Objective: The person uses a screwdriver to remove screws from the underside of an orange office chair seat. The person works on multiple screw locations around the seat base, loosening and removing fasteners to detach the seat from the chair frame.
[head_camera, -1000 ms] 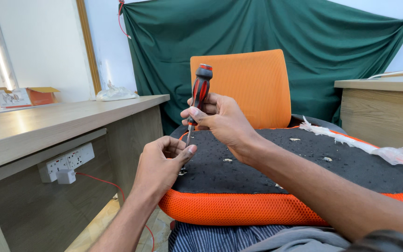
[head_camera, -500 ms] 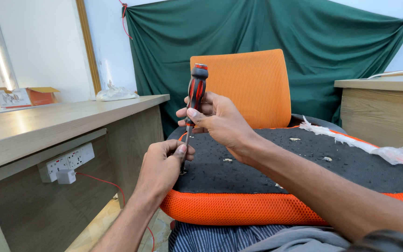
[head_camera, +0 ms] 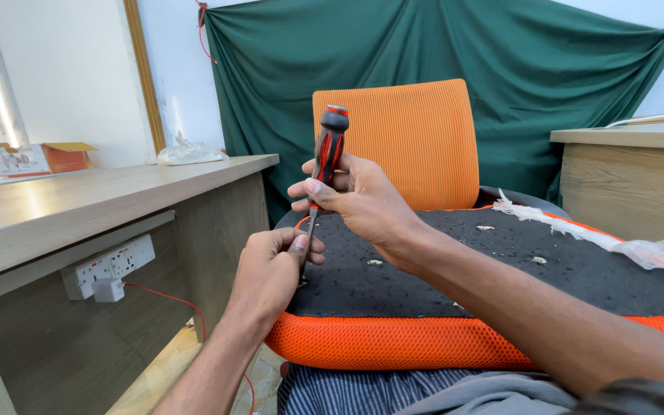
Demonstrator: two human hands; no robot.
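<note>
Two hands work at the front left corner of an upturned orange seat cushion (head_camera: 393, 346) that lies across the person's lap, its black underside (head_camera: 501, 269) facing up. Compared with half a second ago, the screwdriver (head_camera: 326, 165) stands a little more upright and the right hand has shifted slightly along its handle; the left hand sits in much the same spot.

Nearest, the left hand (head_camera: 270, 273) is curled almost closed, thumb and forefinger pinched around the thin metal shaft low down, close to where the tip meets the black underside. Whether it also grips something small there cannot be told.

Just above, the right hand (head_camera: 359, 201) is wrapped around the lower part of the red and black handle, fingers closed, thumb pressed along the front.

Farther back, torn white plastic (head_camera: 601, 234) trails over the cushion's right edge. Behind stands an orange chair back (head_camera: 416, 146) against a green cloth (head_camera: 439, 61). A wooden desk (head_camera: 78, 204) runs along the left, with a white socket strip (head_camera: 113, 265) beneath it.
</note>
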